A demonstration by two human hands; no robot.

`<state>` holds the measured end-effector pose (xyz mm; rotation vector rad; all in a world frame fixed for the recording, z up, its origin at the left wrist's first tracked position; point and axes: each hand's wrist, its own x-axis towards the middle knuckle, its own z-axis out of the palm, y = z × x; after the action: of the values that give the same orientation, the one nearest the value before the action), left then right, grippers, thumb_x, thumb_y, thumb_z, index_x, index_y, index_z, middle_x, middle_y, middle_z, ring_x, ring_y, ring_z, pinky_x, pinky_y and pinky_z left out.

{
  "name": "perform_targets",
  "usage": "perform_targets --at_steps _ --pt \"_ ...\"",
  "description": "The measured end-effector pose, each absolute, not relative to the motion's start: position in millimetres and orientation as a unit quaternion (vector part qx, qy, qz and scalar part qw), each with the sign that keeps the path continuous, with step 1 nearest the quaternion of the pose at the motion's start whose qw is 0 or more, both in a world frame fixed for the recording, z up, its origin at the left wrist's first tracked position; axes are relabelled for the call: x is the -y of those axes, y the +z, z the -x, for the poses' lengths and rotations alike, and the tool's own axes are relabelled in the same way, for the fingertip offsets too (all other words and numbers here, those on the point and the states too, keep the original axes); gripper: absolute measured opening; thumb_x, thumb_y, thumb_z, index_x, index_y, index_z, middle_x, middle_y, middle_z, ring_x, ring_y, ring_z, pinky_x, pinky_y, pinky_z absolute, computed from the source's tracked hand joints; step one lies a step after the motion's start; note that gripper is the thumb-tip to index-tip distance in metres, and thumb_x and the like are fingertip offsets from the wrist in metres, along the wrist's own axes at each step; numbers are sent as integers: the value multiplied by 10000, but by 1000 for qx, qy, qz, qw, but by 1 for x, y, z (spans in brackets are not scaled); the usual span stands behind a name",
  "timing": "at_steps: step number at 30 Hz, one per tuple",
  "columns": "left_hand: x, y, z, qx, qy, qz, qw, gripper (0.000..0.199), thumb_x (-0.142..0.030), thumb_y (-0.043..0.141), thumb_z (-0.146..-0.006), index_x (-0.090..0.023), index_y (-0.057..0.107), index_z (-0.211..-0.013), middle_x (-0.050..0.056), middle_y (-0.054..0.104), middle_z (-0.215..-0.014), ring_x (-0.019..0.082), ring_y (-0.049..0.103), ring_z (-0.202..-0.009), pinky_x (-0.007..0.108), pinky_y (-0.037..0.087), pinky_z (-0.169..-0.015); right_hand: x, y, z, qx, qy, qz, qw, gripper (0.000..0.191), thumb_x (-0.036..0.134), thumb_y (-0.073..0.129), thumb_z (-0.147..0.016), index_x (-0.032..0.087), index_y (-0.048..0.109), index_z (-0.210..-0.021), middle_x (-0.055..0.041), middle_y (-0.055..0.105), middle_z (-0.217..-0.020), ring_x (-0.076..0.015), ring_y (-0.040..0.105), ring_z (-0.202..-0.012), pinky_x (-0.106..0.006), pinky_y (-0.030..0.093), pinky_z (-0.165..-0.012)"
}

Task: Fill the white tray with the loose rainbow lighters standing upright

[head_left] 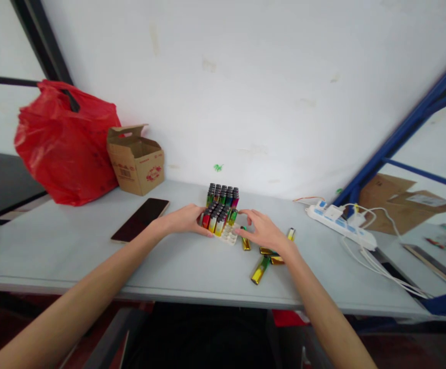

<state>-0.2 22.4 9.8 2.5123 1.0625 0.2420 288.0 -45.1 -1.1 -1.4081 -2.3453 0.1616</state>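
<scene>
In front of me, a white tray with round slots holds several upright lighters in red, yellow, green and dark colours. Bare slots show at its front right. My left hand is curled around the left side, thumb at the front corner and fingers toward the back. On the other side, my right hand has its thumb near the tray's right edge and its index finger close to a green lighter, the two spread apart. Loose gold-green lighters lie beside and under my right wrist.
Another upright block of lighters stands behind the tray, near the wall. To the left are a dark phone, an open cardboard box and a red plastic bag. A power strip with white cables lies right.
</scene>
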Motion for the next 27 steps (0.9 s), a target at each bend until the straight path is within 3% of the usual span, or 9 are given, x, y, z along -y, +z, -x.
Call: perform_targets --at_steps 3,6,12,15,18,22,27 --pt "-22 10 0 -380 90 -896 210 647 -700 738 -664 -178 662 -1038 23 692 -807 208 615 -717 262 416 -615 45 1 -297 844 143 495 148 562 552 640 -906 190 558 -1329 -22 630 -845 -192 584 -764 -308 438 -731" --pt "-20 12 -1 -388 90 -891 216 650 -689 744 -655 -175 667 -1045 23 694 -830 210 614 -736 268 427 -631 42 0 -301 839 212 479 146 507 442 646 -922 177 540 -1342 -11 648 -824 -177 594 -737 -283 437 -697" --pt "-14 18 -4 -402 97 -880 233 658 -670 761 -624 -165 668 -1035 39 708 -917 220 627 -792 278 445 -662 34 -7 -305 799 82 578 141 502 151 592 -871 87 539 -1366 -90 649 -941 -212 588 -879 -326 433 -850" --pt "-13 19 -4 -414 98 -877 225 649 -675 766 -611 -159 665 -992 45 706 -904 223 625 -777 285 441 -646 31 -10 -304 805 54 572 151 416 95 561 -850 95 620 -1261 -100 622 -951 -216 578 -932 -332 433 -901" --pt "-14 18 -3 -398 102 -880 241 657 -679 761 -618 -162 664 -1012 44 713 -920 227 632 -795 285 451 -662 27 -10 -302 791 76 556 245 301 145 529 -891 143 634 -1172 -96 607 -1001 -197 588 -934 -332 460 -889" --pt "-18 12 -3 -377 121 -879 266 647 -678 762 -630 -177 665 -1027 37 719 -933 227 639 -820 282 470 -698 23 -11 -300 719 243 511 402 310 367 480 -956 210 510 -1222 -72 639 -1052 -165 621 -824 -309 500 -719" --pt "-22 4 -7 -375 133 -885 240 565 -661 748 -690 -177 661 -968 48 708 -928 225 639 -803 293 480 -717 22 -14 -295 645 373 473 471 430 544 462 -945 250 428 -1258 53 578 -716 -147 574 -606 -275 469 -584"
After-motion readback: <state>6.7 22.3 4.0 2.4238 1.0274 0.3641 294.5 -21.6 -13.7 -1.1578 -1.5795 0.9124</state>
